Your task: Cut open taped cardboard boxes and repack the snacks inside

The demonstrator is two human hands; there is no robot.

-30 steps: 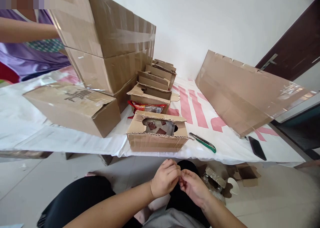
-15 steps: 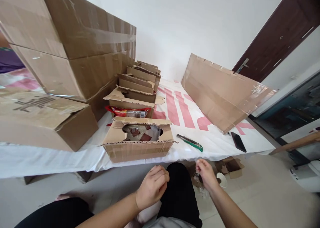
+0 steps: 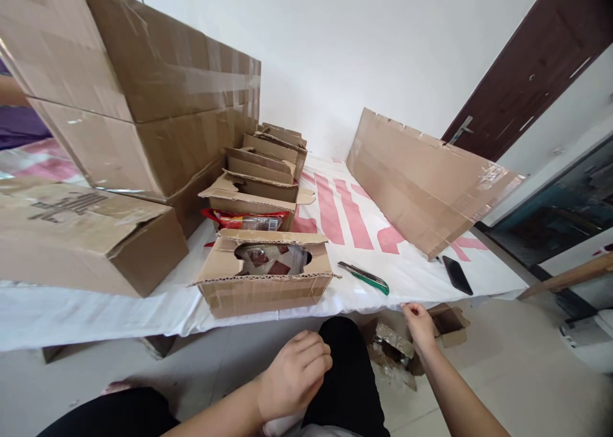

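My left hand (image 3: 301, 373), fingers curled closed, hovers over my knee in front of the table edge. Whatever may be inside it is hidden. My right hand (image 3: 419, 327) is pinched closed just off the front edge, below the cutter and phone; what its fingertips hold, if anything, is too small to tell. Closest to my left hand stands an open cardboard box (image 3: 263, 296) with a packet of brown pieces in clear wrap (image 3: 278, 258) showing through its opening. A green utility knife (image 3: 366, 278) lies right of that box, its blade end pointing left.
Several open boxes (image 3: 263, 197) line up behind, with a red packet (image 3: 244, 221) in front of them. Large taped cartons (image 3: 182, 73) and a long box (image 3: 81, 239) stand left. At right are a cardboard panel (image 3: 421, 181) and phone (image 3: 457, 275). Scrap boxes (image 3: 395, 338) lie on the floor.
My right hand has moved to the right along the table edge, still pinched. My left hand has shifted slightly right and down. The white round object by my right wrist no longer shows.
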